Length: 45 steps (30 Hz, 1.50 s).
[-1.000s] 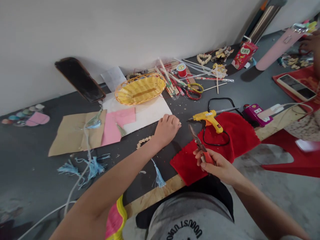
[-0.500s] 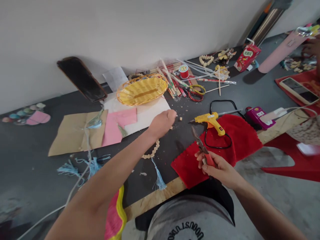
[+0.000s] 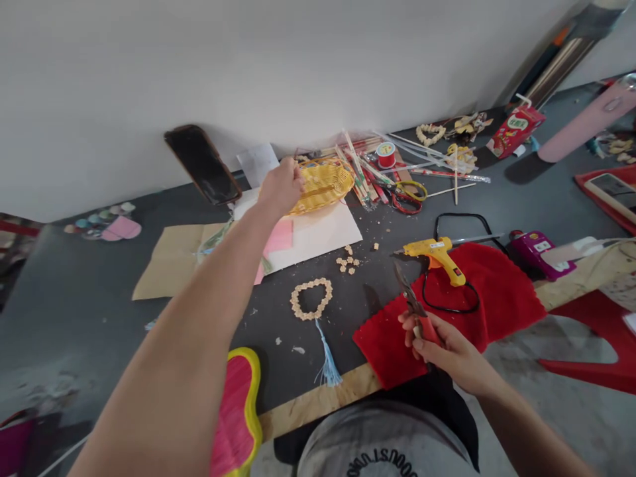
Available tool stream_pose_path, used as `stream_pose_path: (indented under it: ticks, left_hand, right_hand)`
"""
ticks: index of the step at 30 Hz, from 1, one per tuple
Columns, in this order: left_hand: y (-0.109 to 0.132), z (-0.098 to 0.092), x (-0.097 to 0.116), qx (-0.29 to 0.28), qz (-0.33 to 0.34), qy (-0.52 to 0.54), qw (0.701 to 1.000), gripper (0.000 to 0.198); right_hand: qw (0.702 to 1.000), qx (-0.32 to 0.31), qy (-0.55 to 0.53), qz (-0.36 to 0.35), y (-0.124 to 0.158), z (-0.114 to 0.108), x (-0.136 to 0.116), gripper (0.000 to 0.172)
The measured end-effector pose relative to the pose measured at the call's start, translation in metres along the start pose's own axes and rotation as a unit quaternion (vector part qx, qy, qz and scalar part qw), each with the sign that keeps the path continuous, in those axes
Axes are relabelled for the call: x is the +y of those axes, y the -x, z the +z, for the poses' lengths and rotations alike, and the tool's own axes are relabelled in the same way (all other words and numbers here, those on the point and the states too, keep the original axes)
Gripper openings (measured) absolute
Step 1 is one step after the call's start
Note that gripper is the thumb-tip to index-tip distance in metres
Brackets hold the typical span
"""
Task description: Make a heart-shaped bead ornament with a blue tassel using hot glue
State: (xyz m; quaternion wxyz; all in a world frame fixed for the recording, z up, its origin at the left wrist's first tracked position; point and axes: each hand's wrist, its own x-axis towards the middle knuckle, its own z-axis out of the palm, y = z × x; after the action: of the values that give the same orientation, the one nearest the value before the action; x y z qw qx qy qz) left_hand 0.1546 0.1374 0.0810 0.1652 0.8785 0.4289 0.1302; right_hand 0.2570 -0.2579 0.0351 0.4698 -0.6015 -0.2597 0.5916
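Note:
My left hand [image 3: 281,187] is over the left end of a yellow woven basket [image 3: 325,187], with its fingers curled together. What they hold, if anything, is hidden. My right hand [image 3: 442,341] is closed around the red-handled shears [image 3: 422,321], their dark jaws pointing up and away from me. Between the hands, a heart-shaped ring of small wooden pieces [image 3: 297,306] lies on the table with a light blue tassel [image 3: 328,361] attached. Several small wooden pieces [image 3: 348,264] are scattered just beyond it.
A yellow glue gun [image 3: 437,253] rests partly on red cloth [image 3: 501,285], near a purple power socket [image 3: 539,252]. Chopsticks, scissors [image 3: 410,197] and red thread [image 3: 385,155] lie at the back. A phone [image 3: 203,162] leans against the wall. A pink bottle [image 3: 586,119] stands right.
My left hand has moved from the small wooden pieces up and left to the basket, uncovering the heart-shaped ring. My right hand keeps hold of the shears. The view has shifted slightly.

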Motion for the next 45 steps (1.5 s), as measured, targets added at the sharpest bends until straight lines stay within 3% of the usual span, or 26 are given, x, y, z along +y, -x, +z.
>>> stream_pose_path:
  ticks: [4,8,11,15,20,25,29,34,40,45]
  left_hand:
    - [0.037,0.006,0.021,-0.013,0.018,-0.020,1.000,0.009]
    - [0.098,0.032,0.048,-0.168,0.166,-0.056,0.970,0.018]
    - [0.127,0.054,0.055,-0.173,0.237,-0.124,0.948,0.026]
    - [0.137,0.069,0.056,-0.170,0.235,-0.152,0.945,0.025]
    - [0.136,0.074,0.057,-0.171,0.241,-0.129,0.946,0.010]
    - [0.132,0.077,0.057,-0.167,0.221,-0.110,0.954,0.025]
    - [0.125,0.073,0.055,-0.173,0.221,-0.079,0.957,0.016]
    - [0.097,0.040,0.047,-0.144,0.166,-0.033,0.975,0.003]
    - [0.032,-0.012,0.021,-0.001,0.042,0.005,0.999,0.008]
    - [0.005,-0.018,-0.006,-0.020,-0.016,0.008,1.000,0.003]
  right_hand:
    - [1.000,-0.001,-0.012,0.010,-0.001,-0.001,0.002,0.035]
    - [1.000,-0.004,-0.017,0.019,-0.003,-0.001,0.003,0.035]
    - [1.000,-0.002,-0.021,0.021,-0.003,0.000,0.004,0.036]
    - [1.000,0.001,-0.015,0.016,-0.002,0.000,0.007,0.035]
    - [1.000,0.000,-0.005,0.018,-0.001,0.000,0.010,0.036]
    - [1.000,0.003,0.000,0.021,-0.001,0.001,0.008,0.035]
    - [1.000,0.006,-0.009,0.022,-0.001,0.001,0.007,0.037]
    - [1.000,0.001,-0.019,0.023,-0.002,0.000,0.007,0.038]
    - [1.000,-0.014,-0.013,0.015,-0.003,-0.001,0.007,0.034]
    - [1.000,-0.013,-0.014,0.019,-0.003,-0.003,0.009,0.033]
